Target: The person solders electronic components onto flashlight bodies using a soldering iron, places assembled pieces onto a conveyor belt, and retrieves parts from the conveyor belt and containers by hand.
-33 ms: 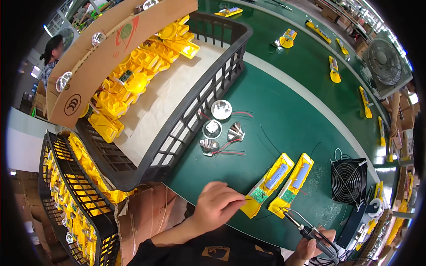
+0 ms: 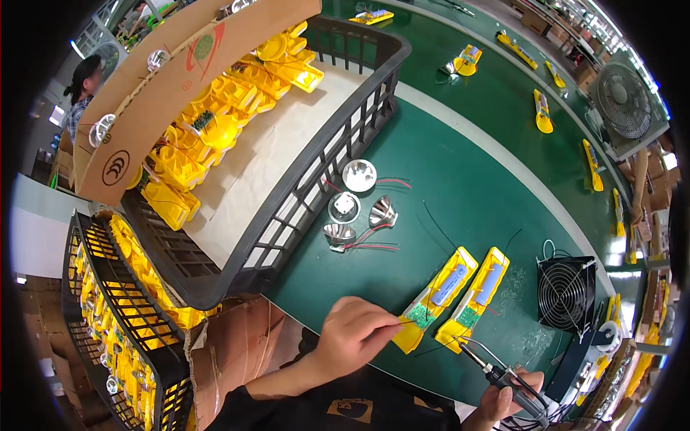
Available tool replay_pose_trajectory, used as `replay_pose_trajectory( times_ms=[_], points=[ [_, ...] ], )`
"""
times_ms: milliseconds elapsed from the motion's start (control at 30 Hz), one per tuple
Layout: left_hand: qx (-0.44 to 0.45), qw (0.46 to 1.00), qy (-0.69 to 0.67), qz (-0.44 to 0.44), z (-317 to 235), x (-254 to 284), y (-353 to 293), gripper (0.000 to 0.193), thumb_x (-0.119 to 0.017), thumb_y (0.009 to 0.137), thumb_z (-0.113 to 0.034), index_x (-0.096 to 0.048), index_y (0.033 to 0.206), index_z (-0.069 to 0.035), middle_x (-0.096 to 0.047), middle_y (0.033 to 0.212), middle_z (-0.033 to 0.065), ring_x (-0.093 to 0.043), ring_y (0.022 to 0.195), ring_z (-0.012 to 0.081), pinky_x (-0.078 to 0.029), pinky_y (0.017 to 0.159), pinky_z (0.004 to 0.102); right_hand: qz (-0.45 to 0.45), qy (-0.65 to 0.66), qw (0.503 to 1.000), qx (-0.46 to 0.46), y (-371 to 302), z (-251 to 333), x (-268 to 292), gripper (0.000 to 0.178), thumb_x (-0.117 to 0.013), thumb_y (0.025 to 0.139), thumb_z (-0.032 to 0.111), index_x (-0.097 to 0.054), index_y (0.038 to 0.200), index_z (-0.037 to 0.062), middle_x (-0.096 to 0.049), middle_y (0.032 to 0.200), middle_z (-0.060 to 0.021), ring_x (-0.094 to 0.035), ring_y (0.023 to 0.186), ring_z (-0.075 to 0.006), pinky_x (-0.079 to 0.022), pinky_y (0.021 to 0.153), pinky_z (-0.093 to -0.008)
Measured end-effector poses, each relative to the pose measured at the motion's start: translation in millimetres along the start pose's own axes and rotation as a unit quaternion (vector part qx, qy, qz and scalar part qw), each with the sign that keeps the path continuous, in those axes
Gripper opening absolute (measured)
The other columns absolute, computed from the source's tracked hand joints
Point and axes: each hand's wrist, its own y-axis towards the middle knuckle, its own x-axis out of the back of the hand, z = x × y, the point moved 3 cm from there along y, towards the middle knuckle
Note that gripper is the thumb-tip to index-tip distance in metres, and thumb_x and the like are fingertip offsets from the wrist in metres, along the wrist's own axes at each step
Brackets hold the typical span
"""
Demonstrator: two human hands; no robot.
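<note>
Two yellow plastic housings lie side by side on the green table, the left housing and the right housing. Each carries a blue cylindrical battery and a small green circuit board. My left hand is closed in a pinch on a thin dark wire at the left housing's board. Gripped in my right hand is a soldering iron, its tip pointing at the near end of the right housing. A thin curved metal tube runs along the iron.
Several reflector cups with red wires lie beside a black crate holding yellow housings. A small black fan stands at the right. Beyond, a green conveyor carries more housings. A person is at the far left.
</note>
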Motion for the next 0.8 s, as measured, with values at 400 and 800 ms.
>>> replay_pose_trajectory(
  times_ms=[400, 800],
  points=[
    [0.061, 0.997, 0.044, 0.012, -1, -14, -4, 0.012, -0.066, 0.066, -0.008, -0.055, 0.071, -0.007, -0.052, 0.096, 0.0069, -0.05, 0.075, 0.0207, -0.037, 0.065, 0.0307, 0.026, -0.004, 0.998, -0.052, -5, 4, -23, 0.04, -0.059, 0.066, 0.035, -0.037, 0.069, 0.0017, -0.031, 0.073, -0.0053, -0.034, 0.06, -0.0131, -0.031, 0.055, -0.0244],
    [0.075, 0.994, 0.071, 0.023, -3, -18, 0, 0.015, -0.067, 0.063, -0.008, -0.053, 0.066, -0.008, -0.052, 0.099, 0.0087, -0.051, 0.086, 0.0233, -0.036, 0.072, 0.0333, 0.058, 0.093, 0.991, -0.079, -13, -15, -39, 0.039, -0.065, 0.07, 0.025, -0.036, 0.08, 0.0013, -0.048, 0.058, -0.0084, -0.048, 0.045, -0.012, -0.041, 0.045, -0.021]
  ],
)
